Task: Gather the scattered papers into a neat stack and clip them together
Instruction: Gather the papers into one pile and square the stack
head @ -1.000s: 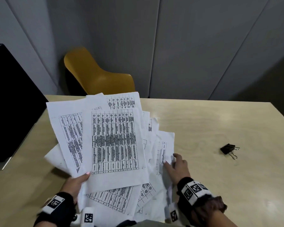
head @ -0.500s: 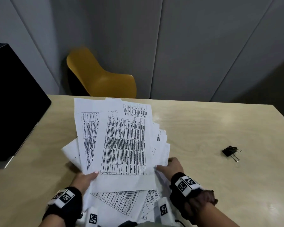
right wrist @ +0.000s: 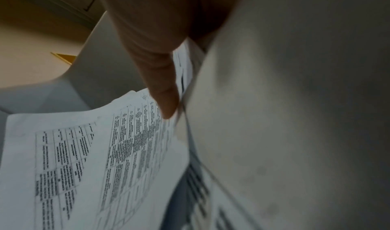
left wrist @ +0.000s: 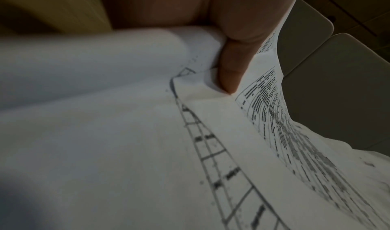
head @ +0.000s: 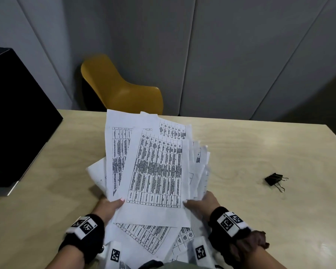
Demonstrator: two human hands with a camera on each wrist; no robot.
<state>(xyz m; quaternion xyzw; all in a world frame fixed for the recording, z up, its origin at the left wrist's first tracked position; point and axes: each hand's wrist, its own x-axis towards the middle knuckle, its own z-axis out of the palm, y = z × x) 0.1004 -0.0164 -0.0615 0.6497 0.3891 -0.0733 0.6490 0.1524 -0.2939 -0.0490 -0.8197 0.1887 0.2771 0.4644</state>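
Note:
A loose, fanned bundle of white printed papers is held up off the wooden table, between both hands. My left hand grips the bundle's lower left edge, thumb on top of the sheets. At the lower right edge, my right hand pinches the papers, thumb on the top sheet. More sheets sag below, toward my body. A black binder clip lies alone on the table to the right, well clear of both hands.
A black box stands at the table's left edge. A yellow chair sits behind the far edge, against grey wall panels.
Both hands have drawn closer together, squeezing the spread sheets into a narrower bundle. The bundle has shifted right and turned more upright. The clip has not moved.

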